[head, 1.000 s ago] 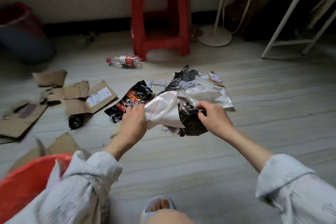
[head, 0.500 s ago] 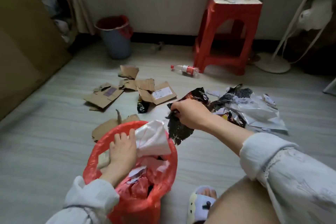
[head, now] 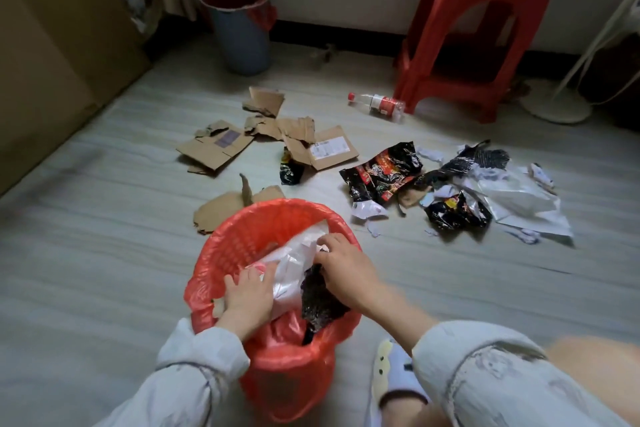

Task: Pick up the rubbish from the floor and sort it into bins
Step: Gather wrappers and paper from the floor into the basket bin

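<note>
While both hands press wrappers inside red bin [head: 221,253] rim, left hand [head: 250,298] flat, right hand [head: 346,270] pinches dark wrapper [head: 320,302].

Floor [head: 104,253]: pale wood-grain | red bin [head: 221,253] stood near | grey bin [head: 242,42] stood by wall | cardboard [head: 221,146] was scattered mid-floor | bottle [head: 377,104] lay beside red stool [head: 478,28] | wrappers [head: 384,173] and white bags [head: 519,198] were heaped right | fan base [head: 557,106] stood far right
</note>
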{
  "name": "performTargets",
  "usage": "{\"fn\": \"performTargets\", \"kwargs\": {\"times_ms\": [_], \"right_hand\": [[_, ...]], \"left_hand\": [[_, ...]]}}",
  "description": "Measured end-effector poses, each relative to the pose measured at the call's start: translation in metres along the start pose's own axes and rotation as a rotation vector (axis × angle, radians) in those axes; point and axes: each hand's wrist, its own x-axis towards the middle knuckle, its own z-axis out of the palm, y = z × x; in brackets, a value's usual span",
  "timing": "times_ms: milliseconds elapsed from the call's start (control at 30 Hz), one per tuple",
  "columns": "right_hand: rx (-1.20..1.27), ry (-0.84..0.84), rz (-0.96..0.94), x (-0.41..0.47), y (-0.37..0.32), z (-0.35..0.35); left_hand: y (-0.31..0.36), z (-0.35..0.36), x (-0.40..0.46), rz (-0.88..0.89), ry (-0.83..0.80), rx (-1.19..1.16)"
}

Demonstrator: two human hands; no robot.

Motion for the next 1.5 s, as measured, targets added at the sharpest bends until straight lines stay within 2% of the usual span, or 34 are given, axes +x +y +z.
{"fn": "performTargets", "kwargs": {"times_ms": [133, 233, 333, 367, 500, 633, 700, 833, 933, 1000, 1067, 1133, 1167, 1233, 1300, 1400, 1500], "right_hand": [[-0.1, -0.02, -0.034, 0.002, -0.007, 0.014], [-0.188, -0.036, -0.019, 0.008, -0.011, 0.017], [-0.177, 0.011, 0.002, 0.013, -0.016, 0.017], [-0.117, -0.022, 0.004, 0.015, -0.016, 0.013], [-0.048, -0.125, 0.114, 0.017, -0.005, 0.002], [0.082, -0.01, 0.252, 0.013, 0.006, -0.009], [0.126, 0.021, 0.256, 0.01, 0.004, -0.009], [0.06, -0.038, 0.133, 0.003, -0.008, 0.002], [0.04, -0.093, 0.096, 0.004, -0.019, 0.009], [0.07, -0.138, 0.086, 0.006, -0.026, 0.014], [0.12, -0.225, 0.082, 0.008, -0.032, 0.021], [0.15, -0.339, 0.05, 0.009, -0.033, 0.029], [0.153, -0.383, 0.031, 0.01, -0.033, 0.032], [0.097, -0.438, -0.001, 0.012, -0.028, 0.038], [-0.001, -0.469, -0.021, 0.011, -0.02, 0.04], [0.004, -0.462, -0.003, 0.007, -0.009, 0.037], [-0.014, -0.314, -0.023, 0.004, 0.0, 0.025]], "left_hand": [[-0.006, -0.001, 0.002, 0.035, -0.108, -0.053], [-0.012, -0.012, -0.003, 0.036, -0.192, -0.277], [-0.009, -0.021, -0.011, 0.11, -0.077, -0.458], [-0.006, -0.019, -0.011, 0.148, -0.058, -0.464], [0.007, 0.007, -0.007, 0.219, -0.224, -0.219], [0.02, 0.016, 0.006, 0.209, -0.379, -0.065], [0.024, 0.018, 0.011, 0.193, -0.446, -0.064], [0.017, 0.014, 0.02, 0.213, -0.503, -0.118], [-0.002, -0.006, 0.02, 0.263, -0.442, -0.314], [-0.015, -0.02, 0.019, 0.191, -0.289, -0.505], [-0.022, -0.03, 0.016, 0.119, -0.104, -0.533], [-0.014, -0.033, 0.011, 0.145, -0.003, -0.545], [-0.007, -0.032, 0.008, 0.186, -0.022, -0.546], [0.009, -0.017, 0.004, 0.225, -0.205, -0.469], [0.02, 0.004, 0.004, 0.161, -0.347, -0.364], [0.029, 0.023, 0.007, 0.088, -0.36, -0.321], [0.038, 0.03, 0.008, 0.069, -0.351, -0.263]]}}
